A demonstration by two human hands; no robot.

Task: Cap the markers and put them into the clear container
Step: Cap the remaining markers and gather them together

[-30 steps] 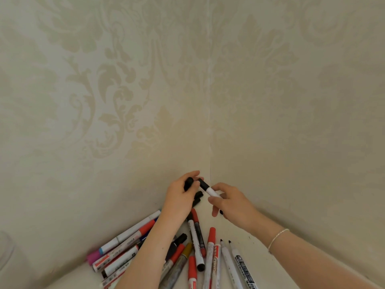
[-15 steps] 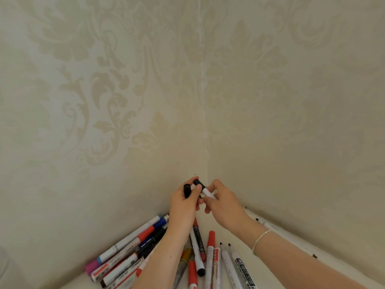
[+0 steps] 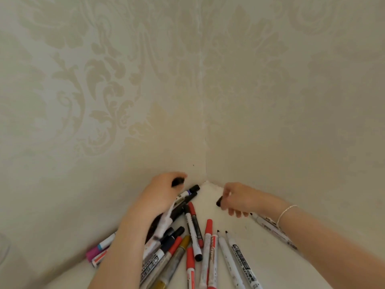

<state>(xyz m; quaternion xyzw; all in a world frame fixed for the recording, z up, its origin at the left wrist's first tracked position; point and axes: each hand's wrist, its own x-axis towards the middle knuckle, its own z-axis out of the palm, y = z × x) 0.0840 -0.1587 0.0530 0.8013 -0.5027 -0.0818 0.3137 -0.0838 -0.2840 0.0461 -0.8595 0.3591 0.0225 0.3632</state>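
Observation:
Several markers (image 3: 194, 236) lie fanned out on a white surface in a wall corner, some capped in red or black. Two white markers (image 3: 233, 257) show bare black tips. My left hand (image 3: 162, 197) hovers over the pile's far end, its fingers curled round a small black cap (image 3: 178, 181). My right hand (image 3: 239, 198) is apart from it, to the right, and pinches a short black piece (image 3: 219, 202); I cannot tell whether that is a cap or a marker's end. A faint curved edge of the clear container (image 3: 2, 249) shows at the left border.
Patterned wallpapered walls (image 3: 145, 101) close the corner behind and on both sides. Another uncapped white marker (image 3: 273, 228) lies along the right wall under my right wrist. A pink-ended marker (image 3: 93, 251) lies against the left wall.
My hands had met at the corner, the black cap against a white marker. They have since moved apart and lower, left over the pile, right towards the right wall.

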